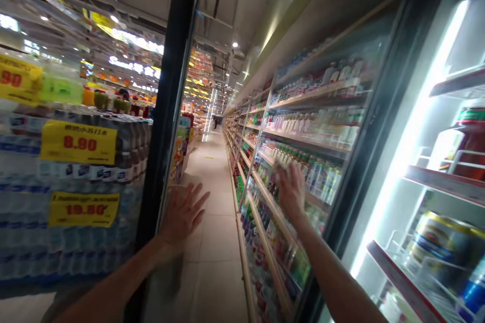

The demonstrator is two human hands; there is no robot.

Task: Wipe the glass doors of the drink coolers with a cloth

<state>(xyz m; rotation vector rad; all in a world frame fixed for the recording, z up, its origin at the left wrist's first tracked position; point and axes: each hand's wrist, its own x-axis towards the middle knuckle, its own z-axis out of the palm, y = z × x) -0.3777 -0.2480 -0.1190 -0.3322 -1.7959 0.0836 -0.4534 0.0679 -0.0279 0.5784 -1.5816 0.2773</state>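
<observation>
A dark-framed glass door [172, 60] stands swung out in front of me. My left hand [184, 212] lies against the glass near the frame's left upright, its fingers spread and nothing in them. Further right, my right hand [291, 189] is raised at the glass, in front of rows of drink bottles [318, 169]. Motion smears its fingers, and I cannot make out whether anything is in them. Both forearms reach in from the bottom edge.
Lit cooler shelves [447, 181] with cans [435, 242] and bottles stand close on the right. Stacked bottle packs [76, 212] with yellow price signs [79, 142] are on the left. A tiled aisle [208, 232] runs ahead, with long drink shelves beside it.
</observation>
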